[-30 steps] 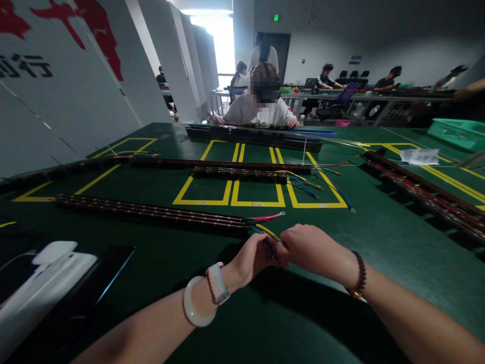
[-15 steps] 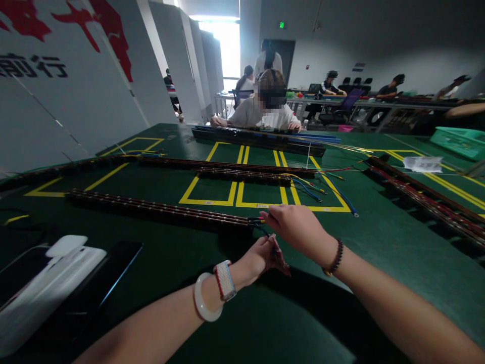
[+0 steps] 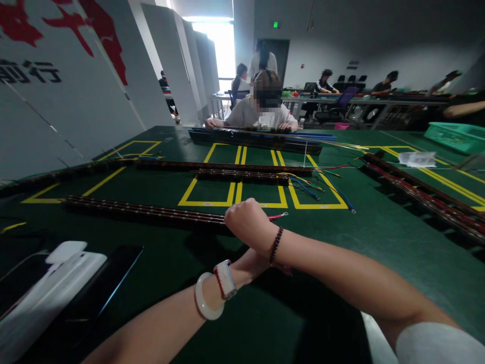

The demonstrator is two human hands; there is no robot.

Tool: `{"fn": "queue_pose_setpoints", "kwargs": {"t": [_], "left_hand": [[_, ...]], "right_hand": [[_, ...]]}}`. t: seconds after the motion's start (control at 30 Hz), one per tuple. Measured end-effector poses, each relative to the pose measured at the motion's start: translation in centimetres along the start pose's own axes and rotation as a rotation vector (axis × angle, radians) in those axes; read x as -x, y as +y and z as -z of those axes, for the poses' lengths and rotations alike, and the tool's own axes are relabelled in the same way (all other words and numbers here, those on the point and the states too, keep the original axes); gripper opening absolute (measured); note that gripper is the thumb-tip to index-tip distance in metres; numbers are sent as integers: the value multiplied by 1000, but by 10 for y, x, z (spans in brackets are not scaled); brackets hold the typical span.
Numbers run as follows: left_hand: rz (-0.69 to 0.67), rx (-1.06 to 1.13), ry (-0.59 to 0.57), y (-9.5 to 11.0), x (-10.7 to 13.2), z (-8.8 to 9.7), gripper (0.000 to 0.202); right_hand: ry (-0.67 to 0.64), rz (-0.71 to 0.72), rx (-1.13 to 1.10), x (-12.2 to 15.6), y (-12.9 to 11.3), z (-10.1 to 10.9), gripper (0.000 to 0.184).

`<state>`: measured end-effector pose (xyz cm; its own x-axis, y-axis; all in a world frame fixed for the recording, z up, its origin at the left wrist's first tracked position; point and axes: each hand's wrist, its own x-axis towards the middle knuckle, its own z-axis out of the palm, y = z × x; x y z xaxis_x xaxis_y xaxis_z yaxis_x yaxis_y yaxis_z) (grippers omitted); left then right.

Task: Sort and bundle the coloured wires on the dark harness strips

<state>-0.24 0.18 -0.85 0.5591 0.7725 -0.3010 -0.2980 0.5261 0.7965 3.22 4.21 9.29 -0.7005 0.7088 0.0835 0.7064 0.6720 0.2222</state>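
One green counter (image 3: 379, 222) spans the frame; a long dark wired strip (image 3: 151, 211) lies centre-left, its end hidden by the right hand (image 3: 248, 222), which overlaps the left hand (image 3: 254, 262) — neither grip can be told. Its red lead (image 3: 276, 217) already bears a ring terminal (image 3: 285, 214) — any other leads there are hidden.

Long dark-brown bar (image 3: 147, 210), silver-dotted, lying on green table (image 3: 379, 227), right end hidden, red lead (image 3: 278, 217) beyond

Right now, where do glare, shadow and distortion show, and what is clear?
Head view: the window glares white; shadow darkens the green table below the right forearm; the white object at lower left looks stretched; the red wire beside the right hand reads clearly.
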Motion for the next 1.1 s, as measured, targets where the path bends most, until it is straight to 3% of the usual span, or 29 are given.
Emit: {"fn": "queue_pose_setpoints", "kwargs": {"t": [0.1,0.2,0.3,0.4,0.5,0.57,0.73,0.87,1.1], "left_hand": [[6,64,-44,1,0,-3,23],[10,92,-9,1,0,-6,28],[43,63,16,2,1,-8,26],[53,41,22,5,2,-9,23],[74,12,38,10,5,-11,21],[91,-19,70,13,8,-14,20],[73,-106,142,14,12,-19,21],[121,-217,158,10,10,-13,34],[263,-571,57,30,14,3,44]], "right_hand": [[25,-59,-103,16,24,8,37],[105,-142,-424,41,64,4,55],[303,-313,-760,63,100,-29,57],[404,-433,-829,74,122,-79,48],[257,-385,-894,77,129,-116,43],[144,-343,-991,77,130,-126,45],[-5,-261,-1034,78,127,-125,51],[18,-149,-991,80,127,-125,51],[-11,-214,-997,80,127,-129,50]]}}
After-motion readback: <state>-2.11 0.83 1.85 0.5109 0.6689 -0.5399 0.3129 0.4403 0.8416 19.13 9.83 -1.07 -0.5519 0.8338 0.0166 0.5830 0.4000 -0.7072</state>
